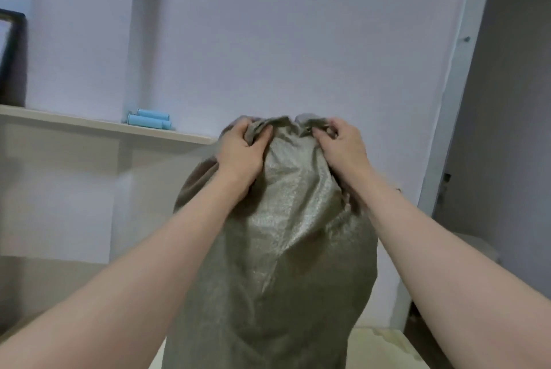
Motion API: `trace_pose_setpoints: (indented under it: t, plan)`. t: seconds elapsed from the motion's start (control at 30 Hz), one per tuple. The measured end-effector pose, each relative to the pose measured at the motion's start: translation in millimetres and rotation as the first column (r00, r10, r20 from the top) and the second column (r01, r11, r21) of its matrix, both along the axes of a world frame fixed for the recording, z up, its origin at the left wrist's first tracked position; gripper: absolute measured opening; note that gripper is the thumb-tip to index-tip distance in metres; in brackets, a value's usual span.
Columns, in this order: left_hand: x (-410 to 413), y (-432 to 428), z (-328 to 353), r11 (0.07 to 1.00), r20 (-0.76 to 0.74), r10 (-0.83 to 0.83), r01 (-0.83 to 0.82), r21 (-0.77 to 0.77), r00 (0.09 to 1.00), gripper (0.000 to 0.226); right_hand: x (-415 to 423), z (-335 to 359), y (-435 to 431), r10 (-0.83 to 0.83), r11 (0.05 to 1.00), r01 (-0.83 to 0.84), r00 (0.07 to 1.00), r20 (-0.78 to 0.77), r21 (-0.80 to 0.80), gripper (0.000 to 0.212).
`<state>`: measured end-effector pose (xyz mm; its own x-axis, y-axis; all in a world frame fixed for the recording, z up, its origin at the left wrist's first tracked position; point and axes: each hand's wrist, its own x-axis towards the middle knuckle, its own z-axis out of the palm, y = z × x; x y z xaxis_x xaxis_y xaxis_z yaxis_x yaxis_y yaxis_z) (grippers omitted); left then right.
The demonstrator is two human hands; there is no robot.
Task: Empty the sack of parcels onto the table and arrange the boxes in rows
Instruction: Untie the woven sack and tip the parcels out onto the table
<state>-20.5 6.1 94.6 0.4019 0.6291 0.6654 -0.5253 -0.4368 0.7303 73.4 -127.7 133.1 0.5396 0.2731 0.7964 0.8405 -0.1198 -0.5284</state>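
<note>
At the bottom right shows a pale table (pixel 384 344), and the sack (pixel 277 264) rises in the middle and hides most of it. The base of the sack is out of view. Both bare forearms reach forward along its sides. The left hand (pixel 241 154) and the right hand (pixel 343 145) each grip a bunch of cloth at the top with curled fingers. The sack is grey-green woven material, shiny and wrinkled. Behind, a shelf (pixel 98 125) carries blue cylinders (pixel 150 119) and a black frame (pixel 13 58).
</note>
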Motion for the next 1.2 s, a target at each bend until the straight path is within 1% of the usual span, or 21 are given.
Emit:
trace_pose_setpoints:
  t: [0.07, 0.13, 0.2, 0.23, 0.3, 0.37, 0.4, 0.47, 0.5, 0.53, 0.57, 0.6, 0.67, 0.7, 0.8, 0.87, 0.97, 1.03, 1.07, 1.13, 1.2]
  plan:
    - [19.1, 18.4, -25.4, 0.996, -0.199, 0.087, -0.086, 0.012, 0.976, 0.047, 20.9, -19.8, 1.2, -0.159, 0.938, 0.161, 0.987, 0.032, -0.306, 0.026]
    - [25.4, 28.1, -41.8, 0.988, -0.355, 0.146, -0.155, 0.005, 0.923, 0.044, 35.9, -35.6, -1.6, -0.254, 0.842, 0.234, 0.967, 0.024, -0.487, 0.041]
    - [21.5, 34.6, -46.5, 0.979, -0.434, 0.183, -0.202, 0.003, 0.882, 0.037, 38.5, -50.0, -12.4, -0.272, 0.748, 0.186, 0.962, -0.038, -0.637, 0.045]
    - [19.2, 38.2, -48.2, 0.979, -0.46, 0.184, -0.201, 0.01, 0.869, 0.038, 39.5, -59.7, -18.2, -0.262, 0.722, 0.111, 0.957, -0.122, -0.683, 0.046]
    - [9.0, 39.7, -43.8, 0.986, -0.509, 0.157, -0.159, 0.038, 0.846, 0.04, 36.6, -72.0, -27.5, -0.232, 0.741, -0.036, 0.923, -0.306, -0.67, 0.053]
    - [-8.6, 31.8, -36.7, 0.994, -0.576, 0.108, -0.073, 0.083, 0.811, 0.023, 32.8, -79.8, -28.9, -0.18, 0.784, -0.16, 0.866, -0.466, -0.6, 0.057]
    - [-14.4, 26.3, -34.1, 0.994, -0.625, 0.088, -0.025, 0.109, 0.776, 0.034, 31.0, -81.1, -27.6, -0.131, 0.819, -0.213, 0.834, -0.536, -0.532, 0.058]
    - [-17.9, 17.4, -30.8, 0.986, -0.721, 0.045, 0.085, 0.143, 0.692, 0.086, 32.3, -82.0, -20.2, -0.002, 0.898, -0.288, 0.753, -0.658, -0.333, 0.064]
    - [-18.7, 13.0, -29.2, 0.987, -0.733, 0.03, 0.098, 0.131, 0.68, 0.098, 29.8, -82.0, -14.8, 0.043, 0.918, -0.291, 0.746, -0.664, -0.269, 0.06]
    - [-19.6, 10.7, -28.6, 0.99, -0.737, 0.027, 0.084, 0.113, 0.675, 0.101, 25.4, -80.5, -8.6, 0.037, 0.935, -0.247, 0.783, -0.621, -0.255, 0.051]
    - [-18.1, 12.0, -29.2, 0.995, -0.736, 0.039, 0.042, 0.092, 0.676, 0.094, 23.7, -80.6, -2.3, 0.002, 0.946, -0.182, 0.83, -0.558, -0.267, 0.045]
    - [-18.5, 13.0, -29.0, 0.996, -0.725, 0.067, -0.006, 0.086, 0.686, 0.08, 20.3, -81.7, 2.8, -0.04, 0.956, -0.115, 0.859, -0.51, -0.268, 0.039]
    - [-18.2, 16.2, -33.6, 0.995, -0.671, 0.105, -0.08, 0.068, 0.734, 0.05, 15.5, -84.3, 8.9, -0.095, 0.976, -0.01, 0.878, -0.468, -0.218, 0.026]
    - [-19.1, 16.4, -36.2, 0.994, -0.623, 0.105, -0.096, 0.048, 0.776, 0.043, 14.3, -84.5, 10.3, -0.087, 0.987, 0.012, 0.88, -0.467, -0.162, 0.022]
    - [-24.9, 12.6, -36.5, 0.997, -0.384, -0.021, -0.008, -0.075, 0.923, 0.038, 8.5, -76.1, 9.8, 0.044, 0.997, -0.008, 0.877, -0.479, 0.077, 0.024]
    - [-26.7, 11.2, -24.0, 0.987, -0.172, -0.094, 0.069, -0.147, 0.981, 0.039, -0.5, -59.5, 6.3, 0.081, 0.985, -0.014, 0.917, -0.391, 0.17, 0.027]
    - [-23.7, -1.5, 3.6, 0.962, 0.087, -0.205, 0.217, -0.166, 0.975, 0.039, -14.2, -24.5, 3.8, 0.119, 0.949, -0.057, 0.975, -0.187, 0.31, 0.023]
    - [-17.1, -20.0, 10.1, 0.933, 0.223, -0.325, 0.35, -0.082, 0.919, 0.04, -26.2, 4.5, 6.8, 0.139, 0.913, -0.119, 0.99, -0.024, 0.389, 0.027]
    - [-11.5, -28.3, 7.3, 0.92, 0.24, -0.374, 0.39, -0.022, 0.896, 0.04, -29.2, 16.1, 10.1, 0.139, 0.918, -0.149, 0.989, 0.054, 0.368, 0.031]
    - [2.5, -33.4, -5.0, 0.917, 0.167, -0.397, 0.399, 0.025, 0.903, 0.04, -23.6, 23.5, 12.3, 0.112, 0.972, -0.132, 0.987, 0.112, 0.194, 0.041]
    - [17.2, -21.5, -17.3, 0.965, -0.004, -0.259, 0.259, 0.048, 0.966, 0.04, -1.1, 8.5, 6.6, -0.016, 0.997, 0.024, 0.994, 0.11, -0.07, 0.047]
